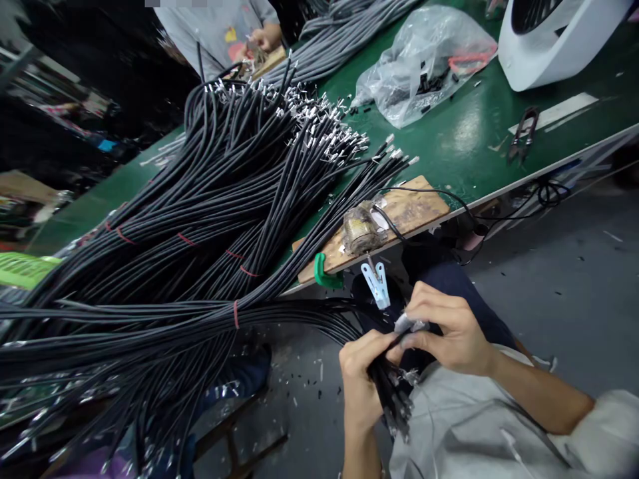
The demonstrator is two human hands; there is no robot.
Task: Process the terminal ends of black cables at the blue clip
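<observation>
My left hand (363,366) is wrapped around a bundle of black cables (319,316) over my lap, below the table edge. Their stripped ends (402,399) hang out past my palm, slightly blurred. Just to the right, my right hand (446,327) pinches a black cable close to my left thumb. Something pale grey (410,324) covers or sits at its fingertips; I cannot tell what it is. Above both hands, a light blue clothes peg (376,285) hangs from a small motor (360,229) on a wooden board (417,203).
A large heap of black cables (234,199), tied with red bands, covers the green table (464,143). A green clamp (327,271) grips the board's edge. Farther back are a plastic bag (424,60), snips (524,136) and a white appliance (554,50). Another person's hands (264,40) work across the table.
</observation>
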